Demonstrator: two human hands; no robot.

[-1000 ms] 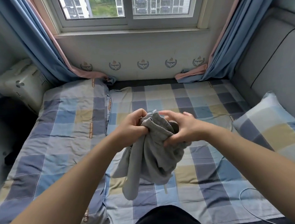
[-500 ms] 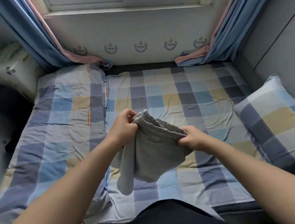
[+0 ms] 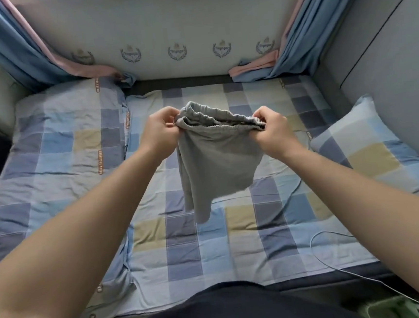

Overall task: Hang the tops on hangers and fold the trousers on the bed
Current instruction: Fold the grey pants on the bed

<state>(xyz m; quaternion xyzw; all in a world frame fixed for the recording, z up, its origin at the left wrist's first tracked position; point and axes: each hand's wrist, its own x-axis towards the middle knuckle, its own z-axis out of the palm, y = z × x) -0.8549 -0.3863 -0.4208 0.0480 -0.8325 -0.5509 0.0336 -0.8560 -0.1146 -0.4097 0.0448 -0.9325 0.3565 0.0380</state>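
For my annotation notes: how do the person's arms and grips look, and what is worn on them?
The left arm and right arm are bare to the picture's edge, no sleeves in view. The left grip and right grip wear no gloves; no watch, bracelet or ring shows. A dark garment covers the body below.

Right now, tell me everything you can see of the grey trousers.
The grey trousers are soft, jersey-like fabric with a gathered elastic waistband. They hang above the checked bed sheet, waistband uppermost, stretched between the left hand and right hand, which pinch its two ends. The rest droops bunched.
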